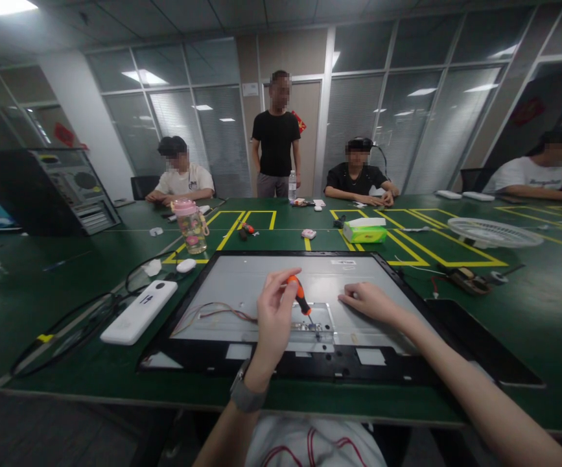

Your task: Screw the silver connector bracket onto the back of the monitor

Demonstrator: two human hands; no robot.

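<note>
My left hand point(277, 305), with a watch point(249, 387) on its wrist, is closed around the handle of an orange and black screwdriver point(300, 295). The tool tilts, its tip down at a small metal bracket area point(327, 324) on the grey back of a black-framed display panel point(232, 272). My right hand point(365, 299) rests on the panel to the right of the screwdriver, its fingers curled in; whether anything is in them cannot be made out. Thin wires point(217, 309) run across the panel's left part.
Left of the panel lie a white power bank point(139, 313), a black cable point(61, 337) and a pink-lidded bottle point(192, 227). A green tissue pack point(365, 231) stands behind it. A dark flat panel point(485, 340) lies to the right. Several people are across the table point(67, 285).
</note>
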